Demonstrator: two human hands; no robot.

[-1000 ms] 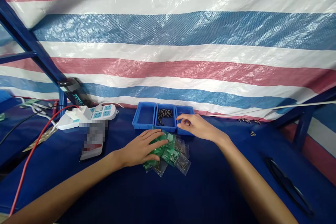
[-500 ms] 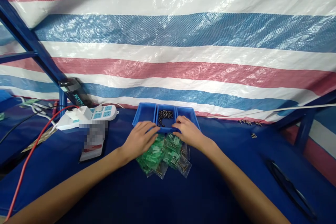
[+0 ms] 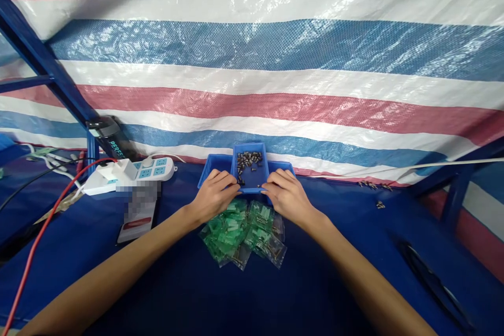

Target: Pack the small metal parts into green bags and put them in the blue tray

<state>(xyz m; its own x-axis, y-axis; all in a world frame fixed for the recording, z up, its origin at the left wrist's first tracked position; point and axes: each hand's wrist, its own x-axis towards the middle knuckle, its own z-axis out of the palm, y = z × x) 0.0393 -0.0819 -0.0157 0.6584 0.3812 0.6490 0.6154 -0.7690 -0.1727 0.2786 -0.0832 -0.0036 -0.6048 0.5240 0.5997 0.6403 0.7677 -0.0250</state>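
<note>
A small blue plastic bin (image 3: 255, 189) is gripped at its two front corners, raised above the bins on either side. My left hand (image 3: 216, 194) is closed on its left corner, my right hand (image 3: 286, 195) on its right corner. Dark screws (image 3: 249, 158) lie inside, mostly toward the back, with a few near the front. Behind my hands sit the left blue bin (image 3: 208, 164) and the right blue bin (image 3: 281, 165), both partly hidden. Just below lies a pile of small clear bags (image 3: 230, 233) with green pieces and screws in them.
To the left are a phone (image 3: 139, 215), a white power strip (image 3: 161, 168), a black bottle (image 3: 110, 134) and a red cable (image 3: 45, 231). Loose screws (image 3: 380, 205) and black-framed glasses (image 3: 433, 281) lie at right. Striped sheeting (image 3: 275, 79) hangs behind.
Both hands have closed on the middle bin's front corners. The bin has come up above its neighbours, and the screws in it have spread. The bags are nearly where they were.
</note>
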